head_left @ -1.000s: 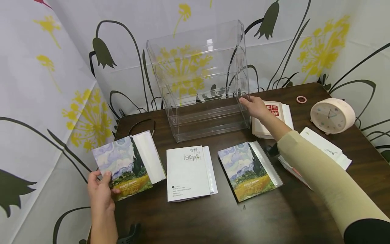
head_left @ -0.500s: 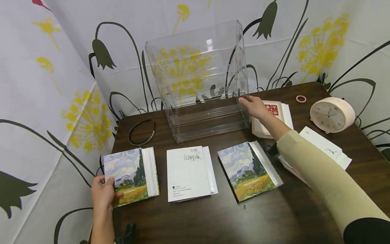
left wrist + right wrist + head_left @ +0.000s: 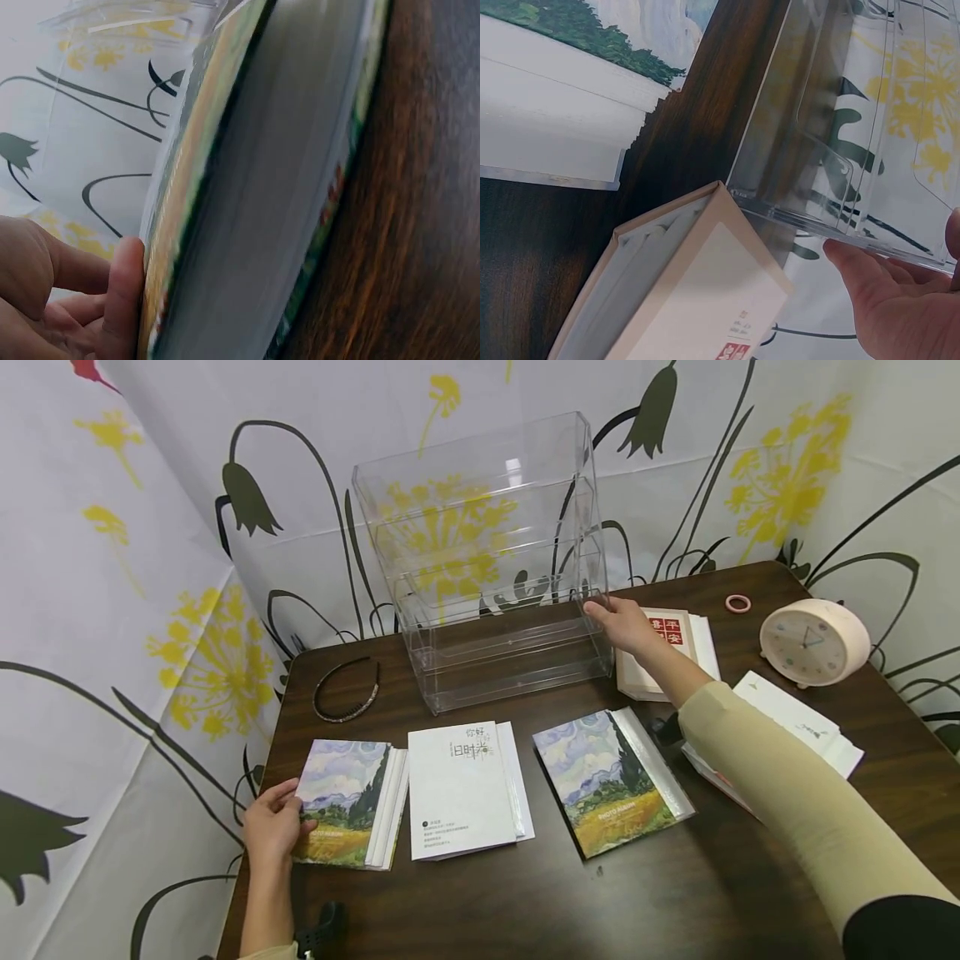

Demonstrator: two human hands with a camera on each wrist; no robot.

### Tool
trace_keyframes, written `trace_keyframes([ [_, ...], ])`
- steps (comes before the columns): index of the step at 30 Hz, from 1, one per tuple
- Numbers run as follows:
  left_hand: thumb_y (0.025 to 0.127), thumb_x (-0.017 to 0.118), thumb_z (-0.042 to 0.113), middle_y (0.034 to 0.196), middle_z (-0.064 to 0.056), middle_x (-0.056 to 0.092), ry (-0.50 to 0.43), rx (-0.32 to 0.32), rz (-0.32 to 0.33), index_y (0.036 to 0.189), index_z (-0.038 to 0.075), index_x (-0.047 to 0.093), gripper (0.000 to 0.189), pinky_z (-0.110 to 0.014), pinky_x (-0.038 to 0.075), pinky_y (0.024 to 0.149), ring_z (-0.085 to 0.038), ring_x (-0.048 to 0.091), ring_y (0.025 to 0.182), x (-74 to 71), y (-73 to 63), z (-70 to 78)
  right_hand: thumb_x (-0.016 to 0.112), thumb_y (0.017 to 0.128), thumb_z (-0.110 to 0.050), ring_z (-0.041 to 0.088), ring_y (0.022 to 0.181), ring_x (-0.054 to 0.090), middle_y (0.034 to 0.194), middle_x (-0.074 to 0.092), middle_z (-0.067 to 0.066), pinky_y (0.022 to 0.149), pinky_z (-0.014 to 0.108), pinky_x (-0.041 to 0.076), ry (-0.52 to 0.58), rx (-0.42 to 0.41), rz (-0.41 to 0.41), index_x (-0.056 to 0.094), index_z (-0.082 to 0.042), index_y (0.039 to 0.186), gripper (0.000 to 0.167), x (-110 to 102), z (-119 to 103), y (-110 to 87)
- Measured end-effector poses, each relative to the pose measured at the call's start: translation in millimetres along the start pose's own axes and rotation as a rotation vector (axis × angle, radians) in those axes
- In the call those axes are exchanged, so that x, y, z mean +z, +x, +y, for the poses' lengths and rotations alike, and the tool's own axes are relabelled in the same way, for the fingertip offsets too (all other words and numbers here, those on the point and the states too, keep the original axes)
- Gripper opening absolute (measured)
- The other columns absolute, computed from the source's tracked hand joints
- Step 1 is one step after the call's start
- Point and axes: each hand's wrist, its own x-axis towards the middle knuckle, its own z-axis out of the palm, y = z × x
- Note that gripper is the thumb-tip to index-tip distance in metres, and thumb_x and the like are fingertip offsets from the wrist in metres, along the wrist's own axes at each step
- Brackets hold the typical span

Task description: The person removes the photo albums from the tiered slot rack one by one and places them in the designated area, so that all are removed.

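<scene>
My left hand (image 3: 273,822) holds the left edge of a photo album (image 3: 348,802) with a painted landscape cover, low over the table at the left. In the left wrist view, a fingertip touches the yellow cover (image 3: 184,217), and the page edges face the camera. My right hand (image 3: 622,625) grips the right side of a clear tiered rack (image 3: 517,677) standing at the back. Its thumb and fingers lie along the rack's edge in the right wrist view. A white album (image 3: 461,793) and a second landscape album (image 3: 600,777) lie in front.
Right of the rack is a cream album with red characters (image 3: 667,631); more white albums (image 3: 795,718) lie beyond. A round clock (image 3: 813,643) and pink ring (image 3: 738,603) stand at the right. A dark headband (image 3: 345,717) lies back left. Patterned cloth (image 3: 300,543) hangs behind.
My left hand has brought the landscape album down and to the right, beside the white one, and straightened it. The headband is now uncovered. My right hand has stayed on the rack.
</scene>
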Motion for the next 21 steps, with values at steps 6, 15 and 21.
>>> trace_keyframes([
  [6, 0.101, 0.048, 0.009, 0.126, -0.021, 0.051, -0.010, 0.000, 0.003, 0.142, -0.001, 0.049, 0.041, -0.026, 0.057, 0.055, -0.003, 0.056, 0.073, 1.5, 1.4, -1.2, 0.047, 0.104, -0.038, 0.042, 0.135, 0.037, 0.145, 0.043, 0.026, 0.109, 0.055, 0.032, 0.001, -0.005, 0.009, 0.049, 0.003, 0.140, 0.055, 0, -1, 1.5],
  [15, 0.101, 0.053, 0.017, 0.118, -0.018, 0.056, 0.124, 0.140, 0.081, 0.139, 0.001, 0.052, 0.041, -0.026, 0.054, 0.062, -0.018, 0.060, 0.082, 3.7, -8.0, 8.0, 0.047, 0.104, -0.042, 0.042, 0.136, 0.037, 0.146, 0.043, 0.025, 0.110, 0.053, 0.031, -0.013, 0.009, 0.019, 0.049, 0.004, 0.140, 0.059, 0, 1, 0.5],
  [21, 0.099, 0.057, 0.018, 0.121, -0.022, 0.054, 0.260, 0.344, 0.166, 0.132, 0.002, 0.059, 0.037, -0.055, 0.033, 0.089, -0.038, 0.048, 0.109, 6.8, -17.2, 20.9, 0.047, 0.103, -0.044, 0.042, 0.135, 0.038, 0.145, 0.043, 0.026, 0.110, 0.053, 0.032, -0.014, 0.001, 0.009, 0.048, 0.004, 0.141, 0.061, 1, 4, 1.5],
])
